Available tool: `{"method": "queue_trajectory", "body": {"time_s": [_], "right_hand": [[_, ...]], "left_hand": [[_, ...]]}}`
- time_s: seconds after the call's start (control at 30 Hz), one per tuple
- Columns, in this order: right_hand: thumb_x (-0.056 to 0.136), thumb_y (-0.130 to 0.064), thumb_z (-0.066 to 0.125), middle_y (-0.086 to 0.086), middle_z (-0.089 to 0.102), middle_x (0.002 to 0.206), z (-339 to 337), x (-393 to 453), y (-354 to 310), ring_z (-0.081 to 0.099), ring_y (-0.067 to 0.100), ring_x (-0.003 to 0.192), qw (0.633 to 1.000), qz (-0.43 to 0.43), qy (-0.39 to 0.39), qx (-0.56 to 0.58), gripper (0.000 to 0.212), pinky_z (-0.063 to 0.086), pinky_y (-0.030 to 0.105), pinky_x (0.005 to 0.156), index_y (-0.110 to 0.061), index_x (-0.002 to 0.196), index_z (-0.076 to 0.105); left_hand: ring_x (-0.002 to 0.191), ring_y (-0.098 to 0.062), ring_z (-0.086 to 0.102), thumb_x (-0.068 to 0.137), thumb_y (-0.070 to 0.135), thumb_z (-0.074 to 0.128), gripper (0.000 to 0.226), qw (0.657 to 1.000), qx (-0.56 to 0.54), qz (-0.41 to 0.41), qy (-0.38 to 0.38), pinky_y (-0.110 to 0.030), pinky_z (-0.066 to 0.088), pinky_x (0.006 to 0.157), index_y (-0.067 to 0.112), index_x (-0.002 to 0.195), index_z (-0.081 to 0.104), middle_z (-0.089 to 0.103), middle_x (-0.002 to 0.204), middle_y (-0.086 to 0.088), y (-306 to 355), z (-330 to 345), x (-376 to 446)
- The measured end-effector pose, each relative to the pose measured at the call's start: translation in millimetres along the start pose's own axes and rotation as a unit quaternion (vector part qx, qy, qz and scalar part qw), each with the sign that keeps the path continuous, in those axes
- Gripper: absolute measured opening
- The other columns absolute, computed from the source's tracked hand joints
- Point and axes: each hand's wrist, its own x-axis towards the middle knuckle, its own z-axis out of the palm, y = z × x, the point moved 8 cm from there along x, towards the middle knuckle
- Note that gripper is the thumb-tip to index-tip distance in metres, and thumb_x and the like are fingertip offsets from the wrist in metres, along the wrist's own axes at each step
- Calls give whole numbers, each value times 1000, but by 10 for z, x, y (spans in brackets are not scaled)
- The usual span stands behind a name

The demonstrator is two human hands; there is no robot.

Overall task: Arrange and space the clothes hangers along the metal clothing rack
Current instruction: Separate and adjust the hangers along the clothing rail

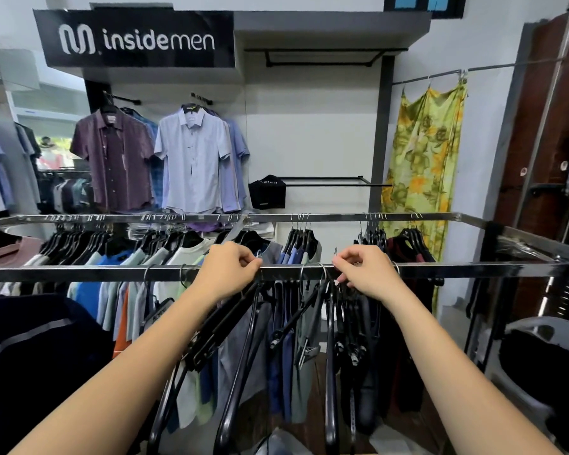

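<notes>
A shiny metal rack bar (96,272) runs across in front of me at chest height. Black hangers (243,349) with shirts and trousers hang from it, bunched under the middle. My left hand (230,267) rests on the bar and pinches a metal hanger hook (259,254) at its top. My right hand (363,269) pinches another hanger hook (335,251) just to the right. Between the two hands a few hooks (312,270) sit close together on the bar. Farther left, two hooks (165,272) hang apart from the bunch.
A second parallel bar (335,218) behind carries several groups of black hangers with shirts. Shirts hang on the back wall (191,159) under a shop sign. A yellow floral cloth (424,165) hangs at the right. A grey plastic chair (539,356) stands at the lower right.
</notes>
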Motion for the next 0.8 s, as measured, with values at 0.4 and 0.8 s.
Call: {"method": "queue_trajectory", "body": {"time_s": [0.4, 0.8], "right_hand": [[86, -33, 75, -19, 67, 54, 293, -526, -625, 59, -5, 50, 994, -67, -88, -14, 22, 43, 9, 53, -22, 66, 76], [86, -37, 74, 6, 74, 66, 1016, -643, -1981, 64, 17, 58, 971, -189, -145, 18, 22, 55, 36, 66, -19, 73, 79]], "left_hand": [[58, -18, 66, 86, 34, 69, 29, 999, -4, 26, -48, -31, 55, 66, 17, 64, 71, 72, 58, -2, 45, -227, -377], [59, -15, 71, 90, 30, 69, 24, 997, -54, -7, -55, -34, 62, 67, 16, 71, 74, 76, 64, -3, -142, -1231, -762]]}}
